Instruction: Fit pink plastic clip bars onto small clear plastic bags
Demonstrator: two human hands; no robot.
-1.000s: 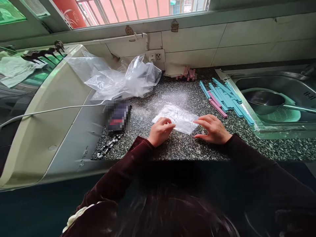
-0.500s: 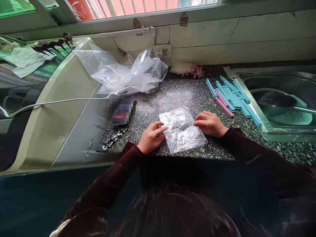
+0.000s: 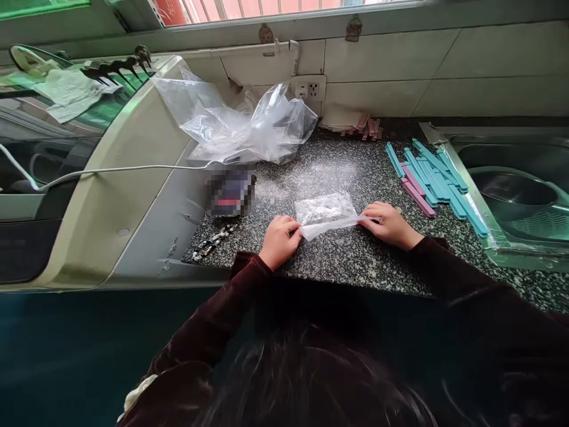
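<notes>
A small clear plastic bag (image 3: 326,207), crinkled and flat, lies on the speckled counter in front of me. Its near side is turned up into a whitish fold. My left hand (image 3: 281,242) pinches the left end of that fold between thumb and fingers. At the opposite end, my right hand (image 3: 391,226) is closed on the fold's corner, and a bit of plastic sticks out by the fingers. Right of the bag lies a loose pile of long teal bag clips (image 3: 438,178), with pink clips (image 3: 415,193) among them.
A big crumpled clear bag (image 3: 267,127) and a blurred-out phone-like object (image 3: 231,193) lie at the left, near a white cable (image 3: 146,171). A beige appliance (image 3: 133,136) borders the counter. Pink pieces (image 3: 367,126) rest by the wall. To the right is a metal sink (image 3: 524,139).
The bag's near side has been folded up and away from me, so its flat area is shorter. Both hands have closed on the fold's ends. The view has shifted slightly.
</notes>
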